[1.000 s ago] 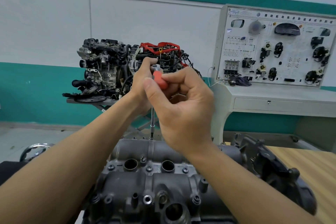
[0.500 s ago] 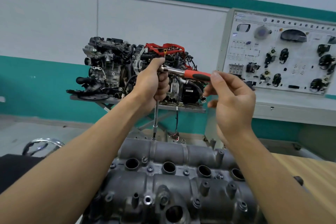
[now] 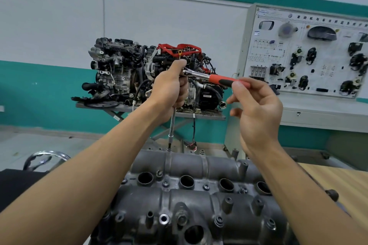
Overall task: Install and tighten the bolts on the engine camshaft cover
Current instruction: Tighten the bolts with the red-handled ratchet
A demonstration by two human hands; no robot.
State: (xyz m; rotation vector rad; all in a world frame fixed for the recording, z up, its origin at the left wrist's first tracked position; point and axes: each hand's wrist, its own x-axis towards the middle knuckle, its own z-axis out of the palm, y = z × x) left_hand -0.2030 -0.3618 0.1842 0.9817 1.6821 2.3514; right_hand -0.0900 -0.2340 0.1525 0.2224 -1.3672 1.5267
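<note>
The grey camshaft cover (image 3: 195, 199) fills the lower middle, with several bolts seated along it and four round plug holes. A ratchet wrench (image 3: 217, 78) with a red-and-black handle stands on a long thin extension bar (image 3: 171, 129) whose socket rests on a bolt at the cover's far edge. My left hand (image 3: 171, 89) is wrapped around the ratchet head and the top of the extension. My right hand (image 3: 256, 109) pinches the handle's end with thumb and forefinger, other fingers loosely spread.
A display engine (image 3: 151, 73) on a metal stand sits behind the cover. An electrical training board (image 3: 310, 55) on a white cabinet stands at the right. A wooden tabletop (image 3: 338, 183) lies at the right, a chrome ring (image 3: 46, 158) at the left.
The ratchet handle has swung from near me out to the right. My right hand moved right with it, going from a full fist to a fingertip pinch. My left hand stayed on the ratchet head.
</note>
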